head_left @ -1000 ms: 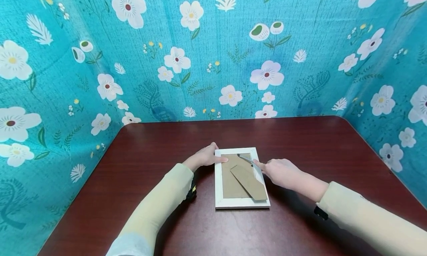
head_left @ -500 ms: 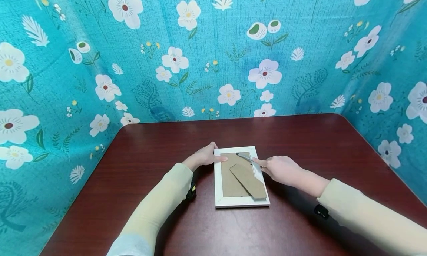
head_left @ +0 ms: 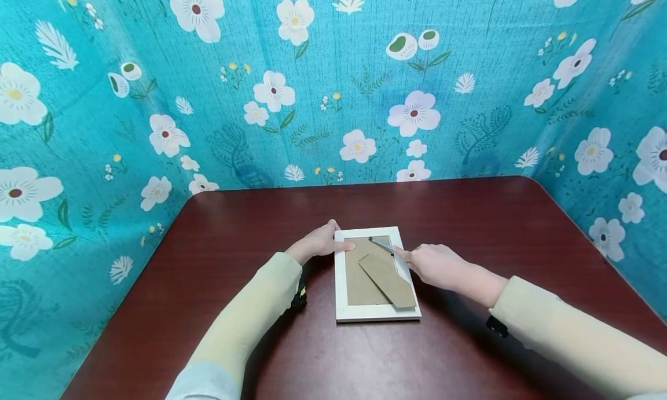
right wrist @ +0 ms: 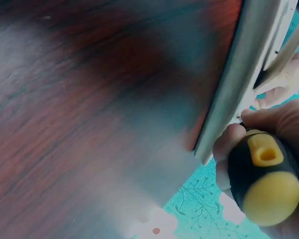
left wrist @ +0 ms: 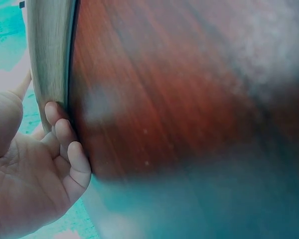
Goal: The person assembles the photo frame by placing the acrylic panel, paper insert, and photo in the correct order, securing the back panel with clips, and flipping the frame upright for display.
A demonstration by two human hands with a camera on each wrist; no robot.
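A white picture frame point(head_left: 341, 281) lies face down on the table, its brown backing board point(head_left: 356, 287) showing. A brown stand flap point(head_left: 387, 281) slants across the board toward the lower right corner. My left hand point(head_left: 319, 242) grips the frame's upper left side, thumb on top; in the left wrist view its fingers point(left wrist: 65, 132) curl against the outer edge. My right hand point(head_left: 438, 265) holds a screwdriver with a yellow and black handle point(right wrist: 263, 172). The screwdriver's shaft point(head_left: 381, 245) crosses the frame's right side, its tip at the board's upper edge.
The dark red wooden table point(head_left: 250, 226) extends around the frame. A turquoise flowered curtain point(head_left: 323, 52) hangs behind it and along both sides. Small black wrist devices sit on both sleeves, such as the right one point(head_left: 497, 326).
The head view has shifted slightly. Both hands, the picture frame and the screwdriver keep nearly the same positions relative to each other.
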